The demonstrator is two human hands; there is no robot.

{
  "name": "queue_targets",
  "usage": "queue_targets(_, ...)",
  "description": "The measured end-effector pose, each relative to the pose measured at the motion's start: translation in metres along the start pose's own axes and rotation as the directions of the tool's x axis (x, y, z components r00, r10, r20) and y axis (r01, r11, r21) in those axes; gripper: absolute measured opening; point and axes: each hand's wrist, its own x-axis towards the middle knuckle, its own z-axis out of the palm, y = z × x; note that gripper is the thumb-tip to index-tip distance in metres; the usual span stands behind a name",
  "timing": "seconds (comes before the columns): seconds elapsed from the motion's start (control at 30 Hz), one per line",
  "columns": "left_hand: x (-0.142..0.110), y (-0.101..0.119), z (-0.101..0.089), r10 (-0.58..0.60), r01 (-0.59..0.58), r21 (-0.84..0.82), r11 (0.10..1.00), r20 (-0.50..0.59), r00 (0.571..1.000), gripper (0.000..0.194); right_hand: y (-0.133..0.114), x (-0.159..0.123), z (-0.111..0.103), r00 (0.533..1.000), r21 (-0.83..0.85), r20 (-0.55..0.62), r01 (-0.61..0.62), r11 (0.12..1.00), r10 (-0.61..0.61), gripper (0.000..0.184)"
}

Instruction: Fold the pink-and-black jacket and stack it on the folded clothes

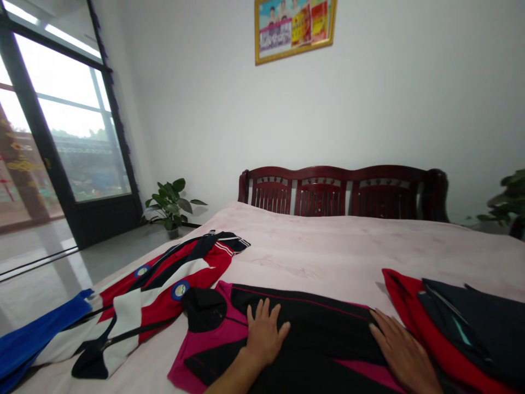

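Observation:
A black and magenta zip-neck top [320,312] lies spread on the pink sheet, its dark collar toward the left. My left hand [264,334] rests flat on it near the collar, fingers spread. At the garment's right end, my right hand [404,350] lies with its fingers stretched over the black cloth. Both hands are open and press from above. To the left is a red, white and navy jacket [197,273] with round badges, partly touching the top. Folded red and navy clothes [471,323] sit just right of my right hand.
Blue cloth [45,334] lies at the far left. The pink sheet [311,246] stretches back to a dark red wooden backrest [320,191]. A potted plant [170,202] stands on the floor beside a glass door [77,126]. A framed picture [295,27] hangs on the wall.

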Motion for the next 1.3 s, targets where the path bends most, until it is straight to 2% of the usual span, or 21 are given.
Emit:
queue_targets(0.1, 0.007, -0.003, -0.004, -0.057, 0.058, 0.009, 0.998, -0.076, 0.995, 0.058, 0.006, 0.001, 0.006, 0.999, 0.081, -0.034, -0.004, 0.997, 0.006, 0.062)
queue_targets(0.2, 0.019, -0.014, -0.011, -0.057, 0.067, 0.067, 0.995, -0.141, 0.988, 0.055, 0.010, 0.002, 0.007, 0.997, 0.162, -0.047, -0.052, 0.985, 0.060, 0.066)
queue_targets(0.37, 0.029, -0.045, -0.013, -0.202, 0.208, 0.207, 0.956, -0.050, 0.978, 0.066, 0.011, 0.000, 0.002, 0.984, 0.198, -0.085, -0.135, 0.971, 0.155, 0.063)
queue_targets(0.53, 0.026, -0.057, -0.005, -0.226, 0.240, 0.278, 0.930, -0.081, 0.971, 0.067, 0.004, 0.002, -0.003, 0.954, 0.100, -0.119, -0.266, 0.959, 0.277, 0.078)
queue_targets(0.6, 0.025, -0.056, -0.005, -0.225, 0.242, 0.292, 0.925, -0.091, 0.970, 0.067, 0.000, 0.002, -0.008, 0.950, 0.075, -0.091, -0.293, 0.953, 0.299, 0.078)
queue_targets(0.67, 0.024, -0.054, -0.009, -0.225, 0.237, 0.313, 0.920, -0.074, 0.971, 0.066, -0.003, 0.001, -0.018, 0.953, 0.072, -0.024, -0.300, 0.951, 0.302, 0.070)
queue_targets(0.8, 0.028, -0.049, -0.026, -0.283, 0.249, 0.318, 0.915, 0.063, 0.957, 0.067, -0.007, -0.006, -0.044, 0.948, 0.096, 0.126, -0.305, 0.948, 0.292, 0.049)
queue_targets(0.9, 0.033, -0.028, -0.037, -0.276, 0.228, 0.308, 0.924, 0.122, 0.953, 0.063, -0.006, -0.015, -0.061, 0.939, 0.104, 0.179, -0.314, 0.944, 0.293, 0.043)
queue_targets(0.97, 0.032, 0.001, -0.040, -0.165, 0.134, 0.254, 0.958, 0.105, 0.981, 0.059, -0.005, -0.022, -0.069, 0.926, 0.100, 0.209, -0.341, 0.935, 0.315, 0.042)
queue_targets(1.03, 0.024, 0.040, -0.038, -0.003, -0.011, 0.118, 0.993, 0.121, 0.993, 0.056, -0.005, -0.030, -0.075, 0.912, 0.103, 0.242, -0.364, 0.926, 0.331, 0.044)
queue_targets(1.1, 0.014, 0.082, -0.031, 0.161, -0.150, -0.068, 0.986, 0.198, 0.967, 0.058, -0.006, -0.037, -0.081, 0.902, 0.129, 0.280, -0.376, 0.918, 0.330, 0.047)
queue_targets(1.17, 0.002, 0.118, -0.019, 0.286, -0.232, -0.214, 0.949, 0.270, 0.919, 0.063, -0.008, -0.042, -0.087, 0.890, 0.165, 0.313, -0.395, 0.904, 0.332, 0.049)
queue_targets(1.23, -0.007, 0.143, -0.004, 0.329, -0.243, -0.282, 0.928, 0.313, 0.891, 0.067, -0.011, -0.045, -0.092, 0.879, 0.180, 0.340, -0.410, 0.894, 0.335, 0.048)
queue_targets(1.3, -0.014, 0.154, 0.011, 0.308, -0.222, -0.277, 0.935, 0.325, 0.894, 0.068, -0.012, -0.047, -0.095, 0.877, 0.143, 0.357, -0.393, 0.908, 0.323, 0.045)
